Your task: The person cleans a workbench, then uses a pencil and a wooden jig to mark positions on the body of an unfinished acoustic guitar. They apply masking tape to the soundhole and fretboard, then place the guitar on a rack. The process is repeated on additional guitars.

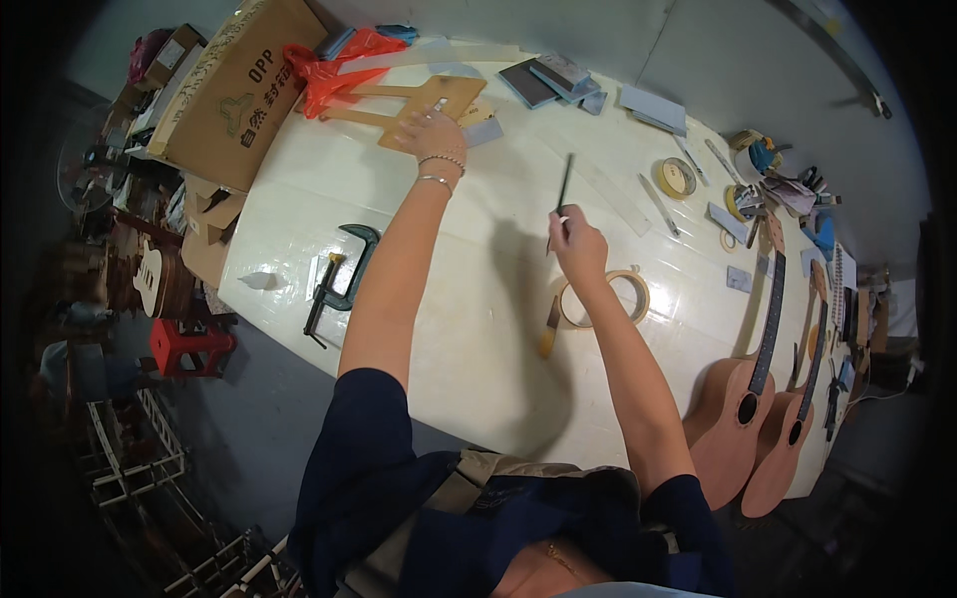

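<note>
My left hand point(435, 138) reaches to the far side of the table, its fingers spread over a flat tan board point(464, 95) with long narrow arms. Against that board lies a small grey sheet point(482, 132). Near the middle, my right hand point(578, 242) is closed round a thin dark stick point(566, 177), which points up and away from me; its exact kind is too small to tell. Under my right forearm lies a large roll of tan tape point(643, 299). A brush-like tool with a dark and yellowish end point(549, 329) lies beside the roll.
A green C-clamp point(357, 267) lies left of my left forearm. Two small unfinished guitars point(733, 429) stand at the right edge. A cardboard box point(234, 95) and a red plastic bag point(339, 72) occupy the far left. Sanding pads point(553, 78) and a yellow tape roll point(676, 179) lie further back.
</note>
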A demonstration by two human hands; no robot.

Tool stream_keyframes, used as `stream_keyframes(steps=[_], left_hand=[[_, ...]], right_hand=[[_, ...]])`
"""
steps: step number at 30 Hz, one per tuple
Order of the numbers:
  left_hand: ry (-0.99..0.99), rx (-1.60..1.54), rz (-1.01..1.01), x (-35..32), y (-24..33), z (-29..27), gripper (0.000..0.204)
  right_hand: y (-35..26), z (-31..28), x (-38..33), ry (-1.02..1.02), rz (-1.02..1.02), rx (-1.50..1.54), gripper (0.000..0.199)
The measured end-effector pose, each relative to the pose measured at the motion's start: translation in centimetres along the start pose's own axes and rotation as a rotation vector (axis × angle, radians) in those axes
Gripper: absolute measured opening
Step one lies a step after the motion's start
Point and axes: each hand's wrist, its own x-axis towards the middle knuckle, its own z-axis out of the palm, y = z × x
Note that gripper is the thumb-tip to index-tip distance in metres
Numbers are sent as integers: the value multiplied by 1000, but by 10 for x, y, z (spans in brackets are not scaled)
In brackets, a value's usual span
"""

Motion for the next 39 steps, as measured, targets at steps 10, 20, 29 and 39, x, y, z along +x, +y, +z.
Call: stream_keyframes(steps=[10,20,29,39], left_hand=[[422,-1418,-22,-217,-141,-227,39],[-209,-2472,-67,-531,27,-210,63],[-1068,-2444,-282,-723,169,-196,68],[-1387,-1037,825,-768,263,-160,31]], right_hand=[[31,-82,-139,254,-88,1182,40],[27,-207,-307,294,-723,469,51],[164,-315,-421,290,-190,-175,75],[326,-436,-455,200,-313,-273,65]])
